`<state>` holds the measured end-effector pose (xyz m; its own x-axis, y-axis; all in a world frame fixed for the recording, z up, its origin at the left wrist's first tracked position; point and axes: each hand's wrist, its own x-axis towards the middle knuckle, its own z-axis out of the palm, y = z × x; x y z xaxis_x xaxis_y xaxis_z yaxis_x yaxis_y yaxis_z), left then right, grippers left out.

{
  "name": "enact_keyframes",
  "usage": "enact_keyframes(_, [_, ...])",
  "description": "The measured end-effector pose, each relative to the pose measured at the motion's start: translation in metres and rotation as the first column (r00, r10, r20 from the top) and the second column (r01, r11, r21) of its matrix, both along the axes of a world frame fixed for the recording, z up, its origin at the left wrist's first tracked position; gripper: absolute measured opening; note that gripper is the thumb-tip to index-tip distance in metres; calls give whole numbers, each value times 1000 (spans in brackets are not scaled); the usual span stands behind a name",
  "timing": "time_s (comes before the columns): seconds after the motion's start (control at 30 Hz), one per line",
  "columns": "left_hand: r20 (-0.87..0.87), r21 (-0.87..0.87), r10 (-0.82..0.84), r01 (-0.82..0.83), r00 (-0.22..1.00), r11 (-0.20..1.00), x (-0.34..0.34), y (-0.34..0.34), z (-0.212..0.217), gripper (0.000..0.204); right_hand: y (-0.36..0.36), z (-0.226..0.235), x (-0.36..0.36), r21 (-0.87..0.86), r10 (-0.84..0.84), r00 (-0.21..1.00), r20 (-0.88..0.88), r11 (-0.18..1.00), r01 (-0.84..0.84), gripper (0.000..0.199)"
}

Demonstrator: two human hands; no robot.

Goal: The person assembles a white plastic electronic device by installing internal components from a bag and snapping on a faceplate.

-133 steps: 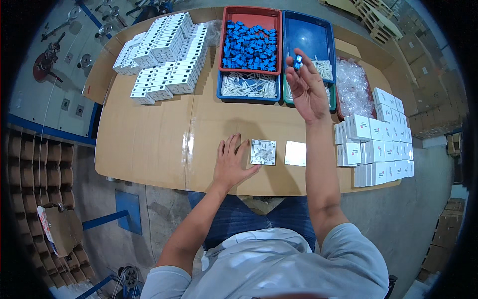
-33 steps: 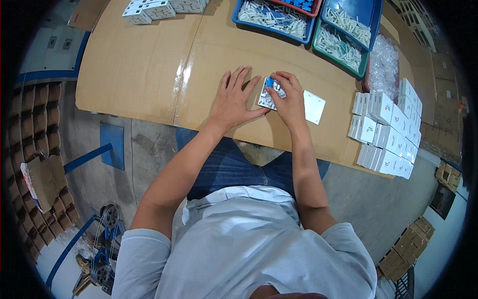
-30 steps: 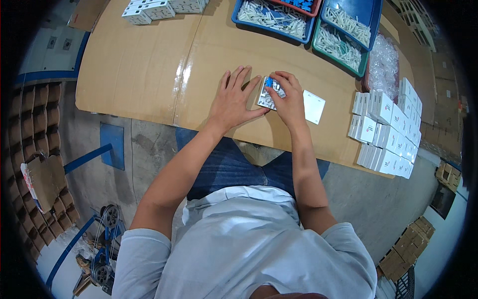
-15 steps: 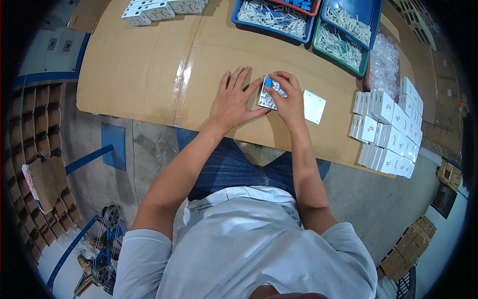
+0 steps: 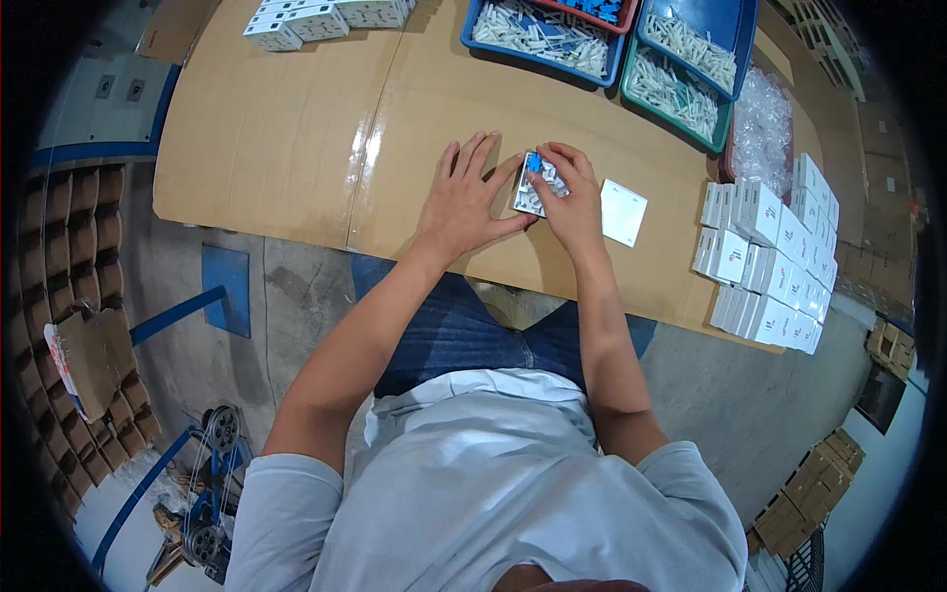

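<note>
A small shallow white box (image 5: 527, 198) lies on the cardboard-covered tabletop, with a blue piece (image 5: 534, 162) and small white parts in it. My left hand (image 5: 466, 197) rests flat with its fingers spread; its index fingertip and thumb touch the box's left side. From the right, my right hand (image 5: 574, 192) closes over the box, its thumb on the contents beside the blue piece and its fingers curled at the far edge. That hand hides the box's right part. A flat white square plate (image 5: 623, 212) lies just right of my right hand.
At the far side, blue (image 5: 541, 63) and green (image 5: 676, 116) trays hold many white plugs, and a red tray (image 5: 602, 18) holds blue pieces. White boxes are stacked at right (image 5: 755, 259) and far left (image 5: 314, 22). Clear plastic bags (image 5: 762, 123) lie beyond the right stack.
Both hands stay at the box in nearly the same pose. The whole view has shifted very slightly; nothing is plainly picked up or let go.
</note>
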<state>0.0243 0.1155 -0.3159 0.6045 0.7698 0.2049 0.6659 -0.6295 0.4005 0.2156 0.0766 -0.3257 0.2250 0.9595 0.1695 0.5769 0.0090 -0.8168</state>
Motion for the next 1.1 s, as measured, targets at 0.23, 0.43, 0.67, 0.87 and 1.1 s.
enact_keyframes(0.23, [-7, -7, 4, -5, 1000, 1000, -1, 0, -2, 84, 7, 19, -1, -87, 74, 987, 142, 994, -62, 42])
enact_keyframes(0.43, [0, -12, 3, -3, 1000, 1000, 0, 0, -1, 85, 9, 22, 3, -131, 98, 991, 95, 988, -85, 40])
enact_keyframes(0.67, [-6, -7, 3, -3, 1000, 1000, 0, 0, -1, 85, 6, 15, 3, -89, 73, 997, 21, 993, -71, 39])
enact_keyframes(0.87, [-5, -10, 8, -8, 1000, 1000, 1, 0, -1, 85, 5, 11, 3, -65, 43, 999, -14, 997, -44, 40])
enact_keyframes(1.1, [-8, -12, 3, -3, 1000, 1000, 0, 0, -2, 85, 4, 8, 3, -56, 42, 999, -21, 998, -43, 40])
